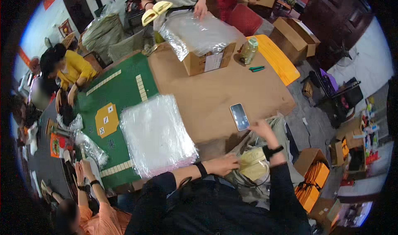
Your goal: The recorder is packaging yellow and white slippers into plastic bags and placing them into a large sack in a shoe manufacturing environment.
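Large brown-topped table (207, 96): at its near edge sits an open, translucent greyish plastic sack (250, 142), presumably placed for easy reach. A pale-yellow article (253, 161) lies in its mouth. Left hand (226, 165), fingers curled, is at the sack's left side; right hand (263, 129), fingers bent, is beside a grey-screened rectangular phone (239, 117). Whether either grips cannot be told.

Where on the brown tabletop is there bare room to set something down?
One bare patch of brown tabletop lies between cardboard box, clear plastic stack and phone; another between phone and green tools. It is crowded at the near edge, around the left hand, right hand and plastic bag.
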Motion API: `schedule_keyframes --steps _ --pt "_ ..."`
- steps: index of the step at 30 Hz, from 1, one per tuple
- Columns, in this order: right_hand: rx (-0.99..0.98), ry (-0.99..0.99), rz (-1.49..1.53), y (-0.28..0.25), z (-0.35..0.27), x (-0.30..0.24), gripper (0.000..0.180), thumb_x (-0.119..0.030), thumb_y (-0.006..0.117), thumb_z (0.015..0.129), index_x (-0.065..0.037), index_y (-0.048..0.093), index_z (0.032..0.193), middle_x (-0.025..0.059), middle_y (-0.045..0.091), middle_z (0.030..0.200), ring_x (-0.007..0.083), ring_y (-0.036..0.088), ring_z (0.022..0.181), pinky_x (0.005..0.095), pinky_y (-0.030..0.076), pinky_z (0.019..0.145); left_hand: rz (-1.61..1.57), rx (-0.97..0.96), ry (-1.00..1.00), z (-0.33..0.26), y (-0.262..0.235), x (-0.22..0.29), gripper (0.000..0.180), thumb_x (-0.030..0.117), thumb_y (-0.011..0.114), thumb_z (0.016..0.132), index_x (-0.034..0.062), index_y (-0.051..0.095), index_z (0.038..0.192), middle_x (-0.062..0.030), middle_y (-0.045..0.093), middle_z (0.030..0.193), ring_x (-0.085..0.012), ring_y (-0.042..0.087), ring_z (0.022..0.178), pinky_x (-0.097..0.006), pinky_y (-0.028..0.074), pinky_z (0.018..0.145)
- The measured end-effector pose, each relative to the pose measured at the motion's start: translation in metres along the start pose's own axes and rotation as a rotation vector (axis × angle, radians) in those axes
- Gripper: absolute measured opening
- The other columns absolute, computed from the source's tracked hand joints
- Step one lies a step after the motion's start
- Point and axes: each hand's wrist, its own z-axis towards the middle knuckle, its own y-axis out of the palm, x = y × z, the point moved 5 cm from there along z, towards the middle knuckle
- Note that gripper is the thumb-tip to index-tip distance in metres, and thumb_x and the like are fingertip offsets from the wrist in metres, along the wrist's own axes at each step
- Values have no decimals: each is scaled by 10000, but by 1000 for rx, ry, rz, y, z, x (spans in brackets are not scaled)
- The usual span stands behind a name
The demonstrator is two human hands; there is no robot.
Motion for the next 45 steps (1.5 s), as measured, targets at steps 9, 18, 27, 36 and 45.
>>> schedule_keyframes --steps 9,18,27,36,45 --pt "-82 407 -283 96 89 18 808 -509 768 503 -43 544 1125 205 508 1170 333 491 1087 437 423 884 -85 457 -900 -154 -84 9 222 89 513 831 28 572 1035 -159 581 992 -339 538 941 -378 439 818" --pt "81 291 -177 117 97 42 843 -454 788 512 11 453 1130 218 469 1153 387 457 1081 450 418 886 105 1110 -1582 -347 -29 78 258 2 529 791 19 556 1048 -169 545 1017 -313 528 952 -344 419 836" --pt "83 187 -18 126 96 51 830 -456 775 517 -12 476 1151 198 513 1136 384 489 1045 462 409 871 605 918 -1866 -390 -25 51 570 213 616 813 -17 355 1264 -270 393 1252 -417 388 1151 -442 330 962" --pt "172 113 -43 127 105 82 893 -431 800 492 47 424 1146 252 497 1107 370 499 1020 445 422 863 354 1037 -1963 -416 -23 15 628 333 593 827 -28 343 1276 -262 401 1248 -412 390 1149 -441 339 951" --pt "91 168 -302 139 102 60 850 -502 744 532 44 495 1134 254 551 1089 381 541 1013 462 439 841 191 1144 -2093 -444 -22 28 672 344 667 744 -12 392 1243 -234 450 1211 -390 453 1101 -443 385 908"
